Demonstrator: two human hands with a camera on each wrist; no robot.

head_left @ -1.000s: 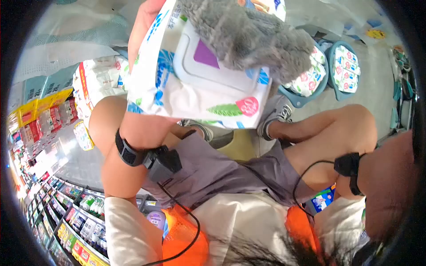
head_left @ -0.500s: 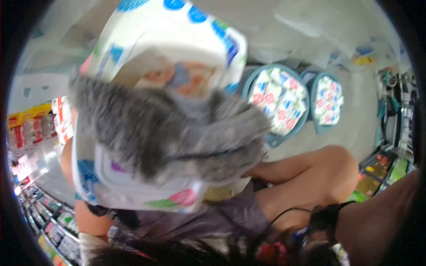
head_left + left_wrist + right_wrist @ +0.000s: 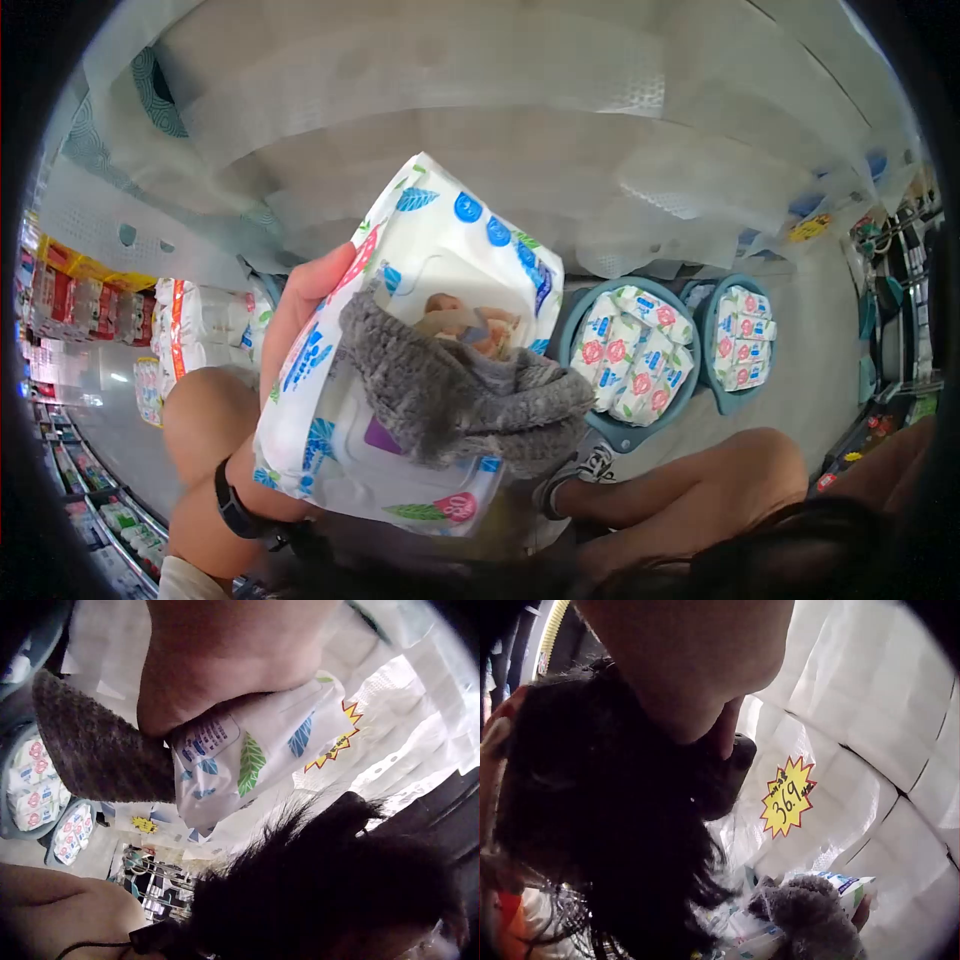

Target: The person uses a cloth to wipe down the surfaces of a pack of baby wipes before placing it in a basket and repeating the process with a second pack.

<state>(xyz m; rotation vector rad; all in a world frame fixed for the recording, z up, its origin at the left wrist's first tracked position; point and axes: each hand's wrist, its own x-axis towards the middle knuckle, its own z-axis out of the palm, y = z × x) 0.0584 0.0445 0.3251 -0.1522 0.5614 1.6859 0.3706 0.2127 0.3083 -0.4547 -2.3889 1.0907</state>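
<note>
My left hand [image 3: 305, 295] grips a white pack of wet wipes [image 3: 290, 405] along its left side, with the thumb at the edge and the other fingers hidden. Across the front of the pack lies a fluffy grey cloth [image 3: 430, 390], partly covering the lid and a picture of a baby. The left wrist view shows the cloth [image 3: 105, 742] sticking out beside the end of the pack [image 3: 255, 761]. My right hand [image 3: 705, 712] is raised at the head, close to a black device [image 3: 731, 772] worn there. One finger shows; the rest are hidden.
Two blue-grey tubs [image 3: 690, 385] full of small wipe packs stand on the floor to the right. White wrapped packages [image 3: 200, 330] stand at the left, near shelves of goods [image 3: 110, 510]. Large plastic-wrapped bales [image 3: 480, 150] rise in front, one with a yellow price tag [image 3: 787, 796].
The head view has tilted upward, showing more of the wrapped bales. The wipes pack and grey cloth appear smaller and whole in view. The left hand keeps its hold.
</note>
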